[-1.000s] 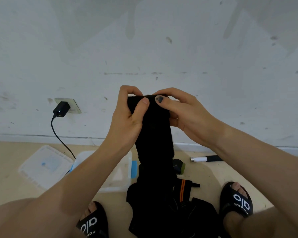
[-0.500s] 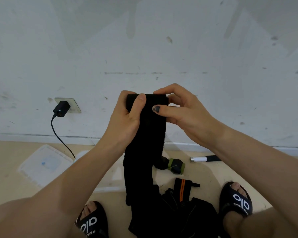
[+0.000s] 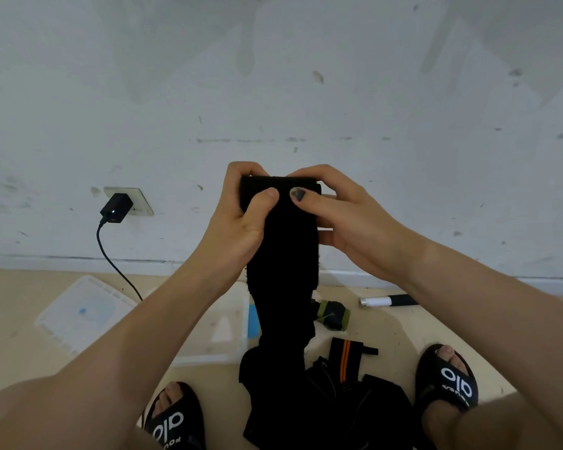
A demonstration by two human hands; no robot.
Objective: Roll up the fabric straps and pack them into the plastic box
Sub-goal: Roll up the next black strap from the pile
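At frame centre, both hands are gripping the top of a black strap point(image 3: 281, 254): left hand point(image 3: 241, 219) and right hand point(image 3: 342, 219) are curling round what is probably a started roll. Keeping the edges square and tension even matters; the box point(image 3: 221, 332) is waiting lower left, behind the forearm

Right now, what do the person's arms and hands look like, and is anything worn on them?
Both forearms are bare, with no sleeves, watch or bracelet in view. The left hand shows no rings or gloves. The right hand has dark, partly chipped polish on its thumbnail.
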